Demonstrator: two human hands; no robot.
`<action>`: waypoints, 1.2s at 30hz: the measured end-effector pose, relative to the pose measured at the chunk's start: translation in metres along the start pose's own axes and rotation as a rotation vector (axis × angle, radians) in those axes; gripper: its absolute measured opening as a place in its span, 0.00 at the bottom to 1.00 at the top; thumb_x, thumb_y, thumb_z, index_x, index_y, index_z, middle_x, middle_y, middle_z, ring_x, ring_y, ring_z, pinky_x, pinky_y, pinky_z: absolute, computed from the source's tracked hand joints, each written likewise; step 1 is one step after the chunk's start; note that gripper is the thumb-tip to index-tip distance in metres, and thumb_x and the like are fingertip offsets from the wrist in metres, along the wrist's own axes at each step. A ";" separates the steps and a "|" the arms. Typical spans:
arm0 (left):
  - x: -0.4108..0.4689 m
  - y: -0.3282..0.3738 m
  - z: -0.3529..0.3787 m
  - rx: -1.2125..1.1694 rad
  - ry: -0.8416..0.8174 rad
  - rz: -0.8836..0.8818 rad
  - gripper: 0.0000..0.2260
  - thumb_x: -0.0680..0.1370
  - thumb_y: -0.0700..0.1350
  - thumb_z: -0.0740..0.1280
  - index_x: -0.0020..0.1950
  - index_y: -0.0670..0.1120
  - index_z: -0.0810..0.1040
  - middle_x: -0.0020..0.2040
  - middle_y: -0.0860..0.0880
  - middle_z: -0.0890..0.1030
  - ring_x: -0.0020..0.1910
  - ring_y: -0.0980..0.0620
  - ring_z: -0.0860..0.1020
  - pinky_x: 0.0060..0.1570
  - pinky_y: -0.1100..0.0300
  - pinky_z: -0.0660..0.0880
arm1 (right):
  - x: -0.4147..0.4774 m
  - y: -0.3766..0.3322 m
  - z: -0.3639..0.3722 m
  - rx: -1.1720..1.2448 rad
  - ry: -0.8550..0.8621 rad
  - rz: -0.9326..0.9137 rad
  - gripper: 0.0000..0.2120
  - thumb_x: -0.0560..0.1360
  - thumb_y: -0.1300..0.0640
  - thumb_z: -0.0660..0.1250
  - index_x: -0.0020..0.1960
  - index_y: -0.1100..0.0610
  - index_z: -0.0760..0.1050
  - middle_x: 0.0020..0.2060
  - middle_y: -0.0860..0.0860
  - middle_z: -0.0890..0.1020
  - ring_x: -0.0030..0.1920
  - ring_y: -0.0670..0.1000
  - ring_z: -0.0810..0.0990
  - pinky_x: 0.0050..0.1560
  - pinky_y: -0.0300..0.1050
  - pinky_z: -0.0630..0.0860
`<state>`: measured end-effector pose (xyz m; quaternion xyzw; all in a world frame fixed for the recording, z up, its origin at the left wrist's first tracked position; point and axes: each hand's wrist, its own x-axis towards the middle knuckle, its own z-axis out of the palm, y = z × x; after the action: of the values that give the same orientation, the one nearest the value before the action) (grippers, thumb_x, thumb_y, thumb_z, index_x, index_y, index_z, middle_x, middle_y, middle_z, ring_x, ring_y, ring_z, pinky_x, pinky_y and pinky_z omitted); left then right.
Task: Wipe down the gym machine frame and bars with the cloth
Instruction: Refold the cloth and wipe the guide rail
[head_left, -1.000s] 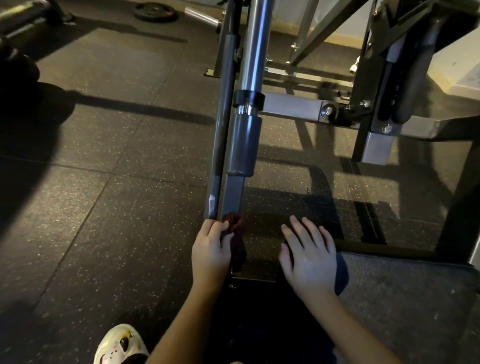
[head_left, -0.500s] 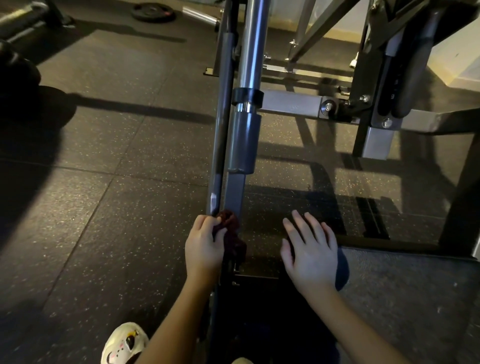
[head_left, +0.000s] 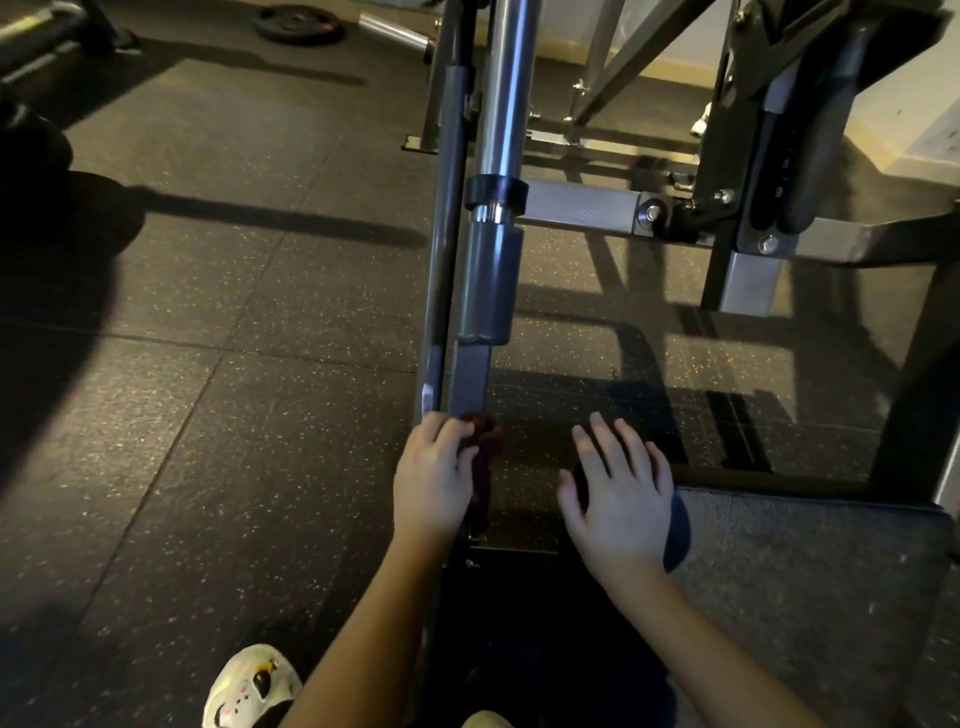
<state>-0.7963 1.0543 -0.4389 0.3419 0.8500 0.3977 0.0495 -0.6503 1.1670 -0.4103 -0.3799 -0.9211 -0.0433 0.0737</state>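
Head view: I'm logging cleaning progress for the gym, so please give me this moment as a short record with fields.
left hand: grips the cloth, held against the frame bar
right hand: palm down, fingers spread, holding nothing; contact with the surface below unclear
cloth: dark red, bunched, part hanging below the fingers
frame bar: grey, square, running up into a thicker sleeve
chrome bar: above the sleeve, untouched
floor: dark speckled tiles
weight plate: flat on the floor, far left
shoe: bottom edge
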 end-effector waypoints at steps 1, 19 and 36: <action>0.008 0.005 -0.002 -0.031 0.069 -0.007 0.09 0.77 0.40 0.68 0.56 0.45 0.77 0.55 0.50 0.74 0.54 0.53 0.75 0.53 0.60 0.72 | 0.000 0.000 0.000 0.014 0.006 0.006 0.25 0.76 0.45 0.52 0.64 0.56 0.76 0.66 0.55 0.76 0.68 0.57 0.71 0.68 0.56 0.57; 0.053 -0.024 -0.022 -0.040 0.288 0.015 0.13 0.77 0.35 0.66 0.61 0.39 0.77 0.54 0.45 0.76 0.52 0.49 0.76 0.53 0.56 0.75 | 0.030 -0.045 -0.015 0.113 -0.123 -0.376 0.25 0.77 0.51 0.60 0.74 0.52 0.64 0.74 0.49 0.64 0.73 0.50 0.65 0.74 0.50 0.50; 0.049 -0.027 -0.022 -0.028 0.245 -0.007 0.12 0.76 0.38 0.69 0.60 0.43 0.80 0.53 0.49 0.78 0.51 0.56 0.75 0.53 0.66 0.70 | 0.038 -0.069 0.009 0.253 -0.237 -0.408 0.28 0.81 0.56 0.59 0.78 0.53 0.53 0.78 0.48 0.48 0.78 0.49 0.48 0.75 0.48 0.40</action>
<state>-0.8560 1.0587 -0.4337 0.2873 0.8452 0.4480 -0.0485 -0.7263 1.1457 -0.4140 -0.1765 -0.9789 0.1032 0.0019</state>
